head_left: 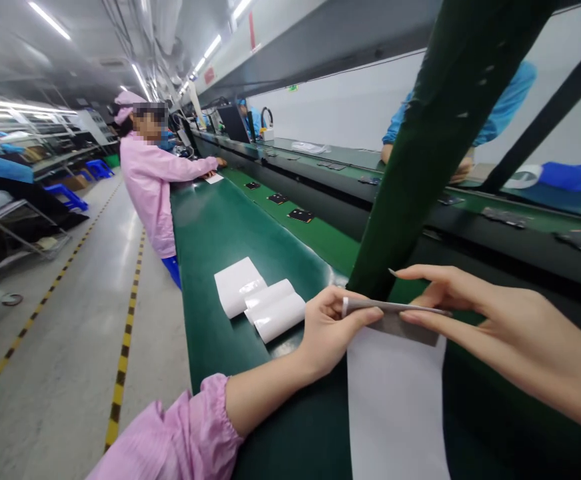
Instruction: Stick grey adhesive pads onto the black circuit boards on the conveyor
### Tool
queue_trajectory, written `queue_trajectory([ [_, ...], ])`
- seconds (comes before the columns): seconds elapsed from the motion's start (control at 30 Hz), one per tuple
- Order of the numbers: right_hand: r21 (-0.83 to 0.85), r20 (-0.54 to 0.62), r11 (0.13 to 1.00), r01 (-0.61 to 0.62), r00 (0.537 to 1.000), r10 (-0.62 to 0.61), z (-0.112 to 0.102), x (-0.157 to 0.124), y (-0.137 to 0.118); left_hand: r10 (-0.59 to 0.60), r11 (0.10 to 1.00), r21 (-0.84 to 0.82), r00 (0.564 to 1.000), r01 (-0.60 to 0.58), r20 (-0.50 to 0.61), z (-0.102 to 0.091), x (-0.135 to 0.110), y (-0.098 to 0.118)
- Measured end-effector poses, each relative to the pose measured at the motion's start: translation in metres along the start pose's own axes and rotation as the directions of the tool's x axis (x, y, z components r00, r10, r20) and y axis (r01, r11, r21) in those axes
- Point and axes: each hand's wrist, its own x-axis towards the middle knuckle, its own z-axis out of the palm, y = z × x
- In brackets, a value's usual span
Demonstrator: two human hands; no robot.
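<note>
A white sheet (395, 400) with a grey strip (405, 325) along its top edge hangs in front of me over the bench. My left hand (333, 327) pinches the left end of the strip between thumb and fingers. At the right end, my right hand (450, 303) grips the strip, thumb in front and fingers behind, while its index finger is raised above the edge. Left of my hands, curled white glossy sheets (275, 310) lie on the green bench top (230, 227).
A green post (420, 147) rises just beyond my hands. Flat black parts (300, 215) lie along the green line strip. A co-worker in pink (145, 167) stands farther up the bench; blue sleeves (510, 100) show across the line. A taped walkway (130, 320) runs at left.
</note>
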Motion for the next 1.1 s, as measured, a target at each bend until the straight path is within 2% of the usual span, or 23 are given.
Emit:
queue_trajectory([
  [0.1, 0.033, 0.008, 0.999, -0.024, 1.0, 0.024, -0.004, 0.0, -0.011, 0.035, 0.999, 0.025, 0.999, -0.035, 0.005, -0.001, 0.0, 0.0],
  [0.27, 0.056, 0.024, 0.998, 0.031, 0.999, -0.032, -0.006, 0.0, -0.009, 0.068, 0.996, 0.061, 0.997, -0.07, 0.026, -0.001, 0.001, -0.001],
  [0.4, 0.052, 0.014, 0.998, 0.038, 0.999, -0.039, -0.007, -0.004, -0.001, 0.019, 0.997, 0.076, 0.998, -0.024, 0.059, -0.002, 0.002, 0.001],
  [0.57, 0.03, -0.046, 0.998, 0.056, 0.997, -0.054, -0.009, -0.006, 0.004, -0.042, 0.999, 0.008, 0.996, 0.042, 0.073, -0.002, 0.001, 0.003],
  [0.67, 0.037, -0.048, 0.998, 0.041, 0.998, -0.039, -0.01, -0.005, 0.002, -0.009, 0.999, 0.043, 0.999, 0.008, 0.031, -0.003, 0.001, 0.002],
  [0.8, 0.033, -0.053, 0.995, 0.096, 0.994, -0.094, -0.01, -0.003, 0.002, 0.045, 0.993, 0.108, 0.999, -0.042, -0.02, -0.003, 0.001, -0.001],
  [1.1, 0.033, -0.064, 0.987, 0.16, 0.985, -0.158, -0.008, -0.001, 0.01, 0.121, 0.986, 0.119, 0.992, -0.118, -0.019, -0.005, 0.0, -0.005],
])
